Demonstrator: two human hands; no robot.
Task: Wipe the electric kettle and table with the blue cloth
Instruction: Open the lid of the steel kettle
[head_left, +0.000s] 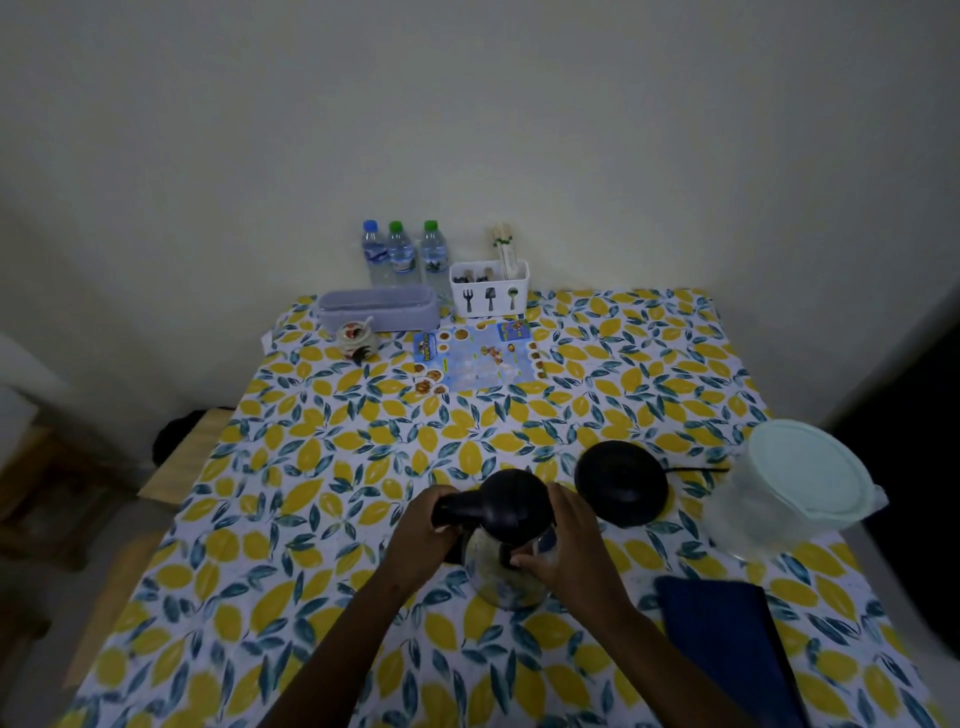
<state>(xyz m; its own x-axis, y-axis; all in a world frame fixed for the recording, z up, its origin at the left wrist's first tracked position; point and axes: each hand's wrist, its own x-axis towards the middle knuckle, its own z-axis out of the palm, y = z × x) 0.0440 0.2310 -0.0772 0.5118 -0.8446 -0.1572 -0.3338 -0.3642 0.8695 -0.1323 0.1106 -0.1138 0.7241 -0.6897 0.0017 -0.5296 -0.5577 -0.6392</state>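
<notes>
The electric kettle (511, 525), steel body with a black lid and handle, stands near the front middle of the table (311, 467), which is covered by a lemon-print cloth. My left hand (423, 535) grips the black handle on the kettle's left side. My right hand (563, 545) is wrapped around the steel body on its right. The kettle's round black base (621, 480) lies just behind and to the right, its cord running right. The dark blue cloth (727, 639) lies folded on the table at the front right, apart from both hands.
A lidded translucent plastic container (800, 483) stands at the right edge. At the back by the wall are three water bottles (402, 254), a white cutlery holder (488, 291), a grey oblong box (376, 309), a small jar (356, 338) and a printed menu sheet (478, 361).
</notes>
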